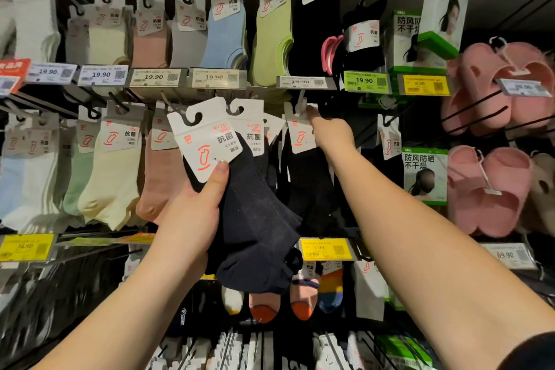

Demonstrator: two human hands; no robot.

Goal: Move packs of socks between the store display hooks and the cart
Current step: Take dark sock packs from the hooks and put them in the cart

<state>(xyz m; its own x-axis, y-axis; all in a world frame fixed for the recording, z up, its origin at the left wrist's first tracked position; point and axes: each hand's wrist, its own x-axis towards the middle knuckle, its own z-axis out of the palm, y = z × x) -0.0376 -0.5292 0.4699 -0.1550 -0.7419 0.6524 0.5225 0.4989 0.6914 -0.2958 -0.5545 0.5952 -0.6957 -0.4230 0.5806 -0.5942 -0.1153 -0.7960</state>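
our left hand (192, 213) is clamped around a bundle of dark navy ankle socks with white cardboard header cards (249, 213), thumb pressed on the front card, held up just in front of the display. our right hand (329, 134) reaches further in, its fingers at the top of a hanging pack of black socks with a white header card (300, 141) by the thin metal display hook (301, 99); whether those fingers pinch the card or only touch it, we cannot tell. we judge the main risk to be the bundle fanning apart: at least two cards show beyond our thumb, and a loose grip could let the rear pack slide out. tugging the hanging pack sideways could tear its hook slot or drag its neighbours off. the cart is out of view, our right fingertips are hidden by the hand's back, and the hook's tip is hard to make out.
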